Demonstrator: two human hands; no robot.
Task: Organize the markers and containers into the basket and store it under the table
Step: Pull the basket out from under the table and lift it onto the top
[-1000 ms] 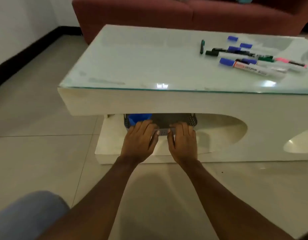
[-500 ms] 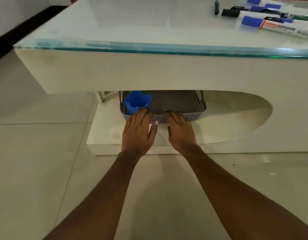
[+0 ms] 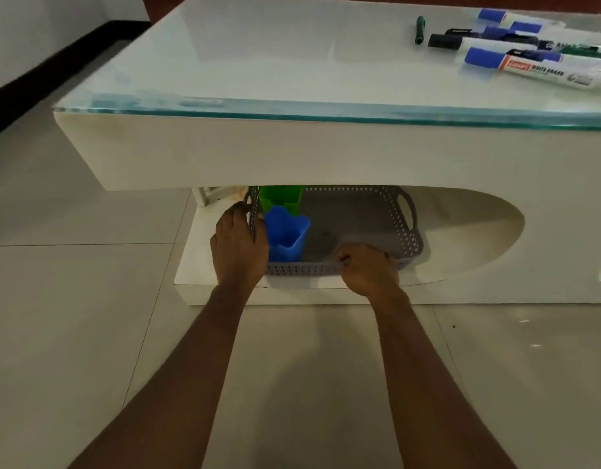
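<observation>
Two bare forearms are extended from the bottom edge across the tiled floor (image 3: pixel 72 333) toward the low shelf (image 3: pixel 197 265) under the table. The right hand (image 3: pixel 366 270) is curled over the near rim of the grey perforated basket (image 3: pixel 404 245), fingers bent tight into a near-fist, knuckles up; the rim is gripped between fingers and palm. The left hand (image 3: pixel 238 245) is set at the basket's left end, fingers wrapped narrowly around the left handle, thumb side toward the basket wall; the handle is held.

The basket is seated on the lower shelf, mostly beneath the thick white table apron (image 3: pixel 326 154), near edge just inside the shelf front. Its right handle loop is seen free, untouched. Inside, at the left end, a blue container (image 3: pixel 287 236) is stood upright, just beside the left hand. A green container (image 3: pixel 280 198) is stood directly behind it, touching or nearly touching; exact contact cannot be told. The rest of the basket floor is seen bare grey.

To the right, an oval cut-out (image 3: pixel 471 231) in the table base is visible.

Farther off, on the glass tabletop (image 3: pixel 258 55), whiteboard markers (image 3: pixel 529 67) are laid in a loose group at the far right, blue and black caps pointed left. A small green marker (image 3: pixel 420 29) is laid apart, just left of the group. No marker is in the basket. A dark skirting strip is seen along the far-left wall.
</observation>
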